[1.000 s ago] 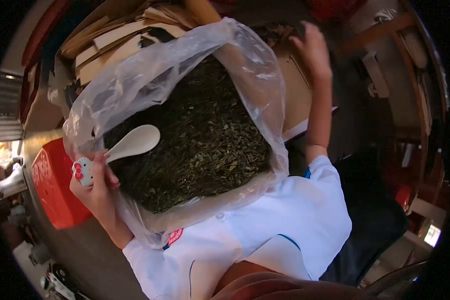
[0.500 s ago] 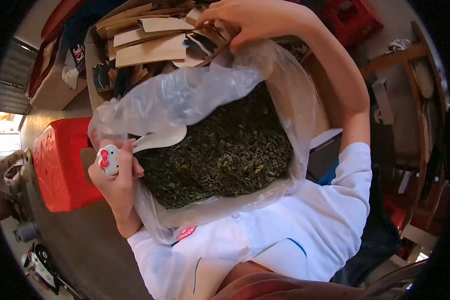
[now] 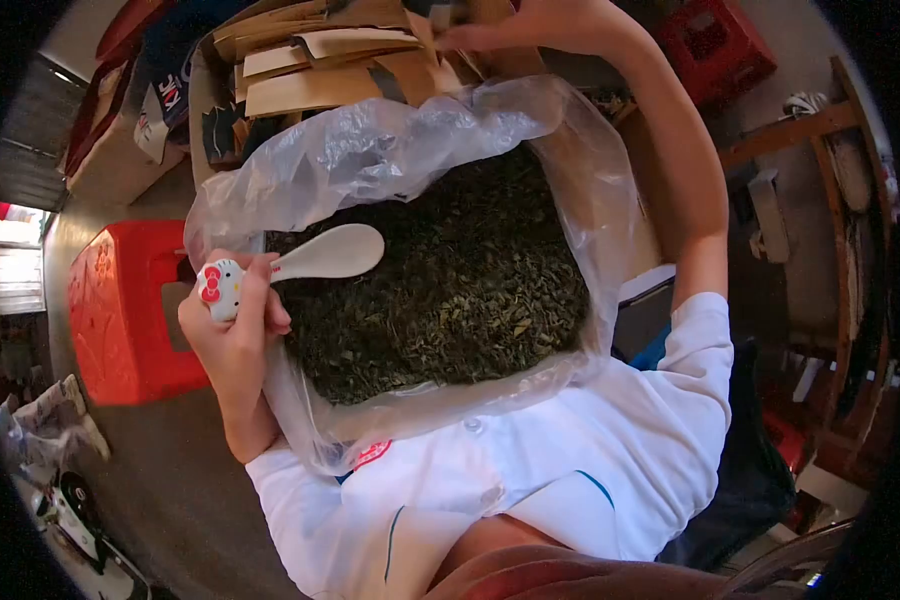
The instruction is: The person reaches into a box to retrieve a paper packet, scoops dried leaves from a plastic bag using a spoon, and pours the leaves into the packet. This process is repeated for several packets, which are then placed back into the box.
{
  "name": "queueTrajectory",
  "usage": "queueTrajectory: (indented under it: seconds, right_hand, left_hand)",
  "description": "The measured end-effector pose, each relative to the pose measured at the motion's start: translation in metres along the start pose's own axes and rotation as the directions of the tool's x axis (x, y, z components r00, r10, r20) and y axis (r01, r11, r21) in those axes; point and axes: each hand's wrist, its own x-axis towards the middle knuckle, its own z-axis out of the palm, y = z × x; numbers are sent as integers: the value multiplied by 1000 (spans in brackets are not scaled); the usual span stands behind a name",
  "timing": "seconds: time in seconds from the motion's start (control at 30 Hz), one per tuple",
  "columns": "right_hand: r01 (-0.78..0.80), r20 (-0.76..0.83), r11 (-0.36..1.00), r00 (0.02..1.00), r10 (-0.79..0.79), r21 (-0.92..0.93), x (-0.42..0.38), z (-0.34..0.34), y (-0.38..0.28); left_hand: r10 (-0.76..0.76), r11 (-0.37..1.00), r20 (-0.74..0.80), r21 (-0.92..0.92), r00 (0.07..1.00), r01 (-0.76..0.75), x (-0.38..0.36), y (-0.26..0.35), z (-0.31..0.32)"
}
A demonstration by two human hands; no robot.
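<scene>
My left hand [image 3: 232, 322] grips the handle of a white plastic spoon [image 3: 322, 256] with a cartoon-cat end. Its bowl hovers over the left side of a heap of dark dried leaves [image 3: 440, 280]. The leaves fill a clear plastic bag [image 3: 390, 145] that lines a box in front of me. My right hand [image 3: 530, 25] reaches past the bag's far rim to a stack of brown paper bags [image 3: 310, 85] at the top of the view. Its fingers touch the upper bags; whether they grip one is hard to tell.
A red plastic stool [image 3: 120, 310] stands left of the bag. A cardboard box [image 3: 100, 160] sits at the upper left, a red crate [image 3: 720, 45] at the upper right. Wooden furniture [image 3: 820, 200] lines the right side. My white shirt [image 3: 530, 480] fills the bottom.
My right hand swung from the right side across to the paper bags behind the plastic bag. The spoon in my left hand stayed over the leaves and rose slightly.
</scene>
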Motion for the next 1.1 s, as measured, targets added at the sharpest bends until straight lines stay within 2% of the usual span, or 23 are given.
queueTrajectory:
  seconds: [0.07, 0.17, 0.2, 0.23, 0.3, 0.33, 0.4, 0.43, 0.5, 0.53, 0.6, 0.63, 0.7, 0.8, 0.9, 0.93, 1.0, 1.1]
  right_hand:
    - [210, -141, 972, 964, -223, -105, -1, 7, -4]
    - [161, -178, 952, 961, -211, -262, -7, 6, -26]
    - [178, -204, 952, 951, -230, -248, -7, 8, -24]
    - [194, -228, 953, 942, -247, -231, -8, 10, -24]
    - [247, -281, 902, 892, -355, -354, -12, 8, -26]
    - [263, -306, 871, 861, -406, -416, -15, 6, -27]
    - [286, -351, 922, 862, -367, -262, -23, 7, -35]
    - [272, -369, 937, 866, -337, -219, -30, 9, -46]
    - [295, -348, 918, 858, -377, -266, -38, 12, -62]
    - [330, -304, 876, 845, -441, -353, -41, 13, -66]
    - [236, -257, 885, 898, -357, -403, -54, 11, -89]
    - [191, -233, 882, 921, -313, -431, -61, 10, -101]
    - [145, -310, 915, 911, -272, -377, -70, 19, -100]
    - [159, -334, 933, 903, -270, -323, -79, 23, -104]
    - [176, -285, 923, 917, -281, -343, -87, 16, -100]
    - [173, -288, 926, 917, -276, -336, -86, 15, -100]
    - [160, -310, 941, 916, -255, -299, -87, 17, -96]
    - [159, -345, 964, 911, -226, -212, -89, 23, -87]
  left_hand:
    - [-12, 1000, 8, -3, 1000, 12, 2, 0, -2]
    - [110, 990, -38, 98, 993, -106, 8, 1, -5]
    - [208, 947, 27, 246, 978, -208, 13, -3, -11]
    - [356, 856, 77, 373, 931, -358, 17, -2, -9]
    - [577, 565, 240, 572, 780, -594, 28, -2, -8]
    - [644, 448, 307, 591, 701, -671, 38, -3, -6]
    - [743, 185, 443, 584, 501, -790, 62, -5, -2]
    - [739, 149, 477, 573, 476, -806, 71, -5, 1]
    - [726, 74, 544, 545, 420, -835, 87, -5, 3]
    - [639, 251, 532, 539, 556, -804, 91, -6, 5]
    - [394, 570, 514, 514, 762, -641, 96, -10, 15]
    - [483, 507, 545, 464, 686, -726, 101, -13, 22]
    - [637, 356, 585, 353, 501, -865, 105, -22, 35]
    - [648, 139, 709, 249, 278, -958, 104, -8, 53]
    - [672, 196, 705, 124, 225, -973, 103, -5, 73]
    - [667, 216, 705, 124, 240, -968, 105, -5, 75]
    - [720, 317, 656, -22, 226, -948, 107, 5, 85]
    - [711, 531, 619, -164, 333, -831, 99, 10, 100]
